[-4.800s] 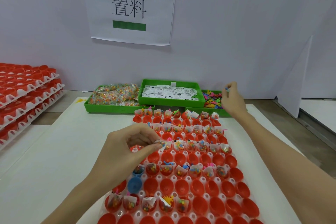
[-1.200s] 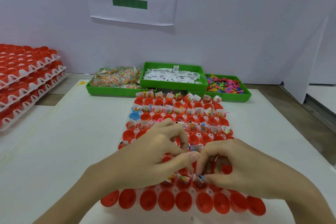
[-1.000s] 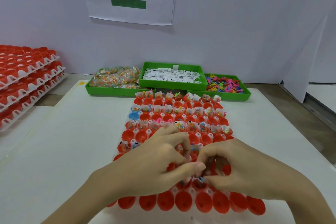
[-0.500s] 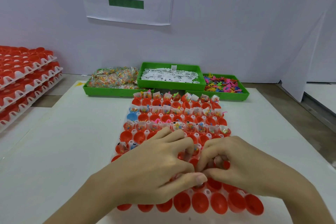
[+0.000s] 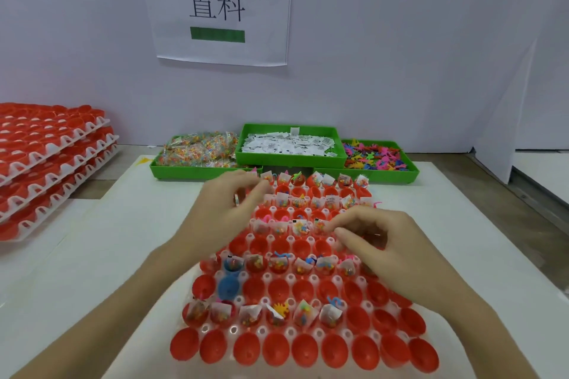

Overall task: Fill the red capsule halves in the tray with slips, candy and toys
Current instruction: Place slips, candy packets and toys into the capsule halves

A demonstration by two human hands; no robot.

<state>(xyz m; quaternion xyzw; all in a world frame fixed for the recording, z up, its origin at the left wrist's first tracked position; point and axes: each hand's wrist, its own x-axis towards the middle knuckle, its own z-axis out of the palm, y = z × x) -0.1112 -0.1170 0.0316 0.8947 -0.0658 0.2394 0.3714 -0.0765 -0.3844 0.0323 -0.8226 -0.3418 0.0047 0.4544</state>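
Red capsule halves (image 5: 308,248) sit in the tray (image 5: 268,278) beneath both hands. Left hand (image 5: 228,209) blurred, grip indeterminate; right hand (image 5: 385,243) loosely curled, nothing visibly held. Advice: drop items squarely into the unfilled row between the hands.

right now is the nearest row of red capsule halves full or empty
Empty: the nearest row of capsule halves shows only bare red insides, no slips, candy or toys.

Bare desk (image 5: 92,255) left and right of tray (image 5: 291,278); three green bins (image 5: 291,160) block far edge; stacked trays (image 5: 46,163) far left.
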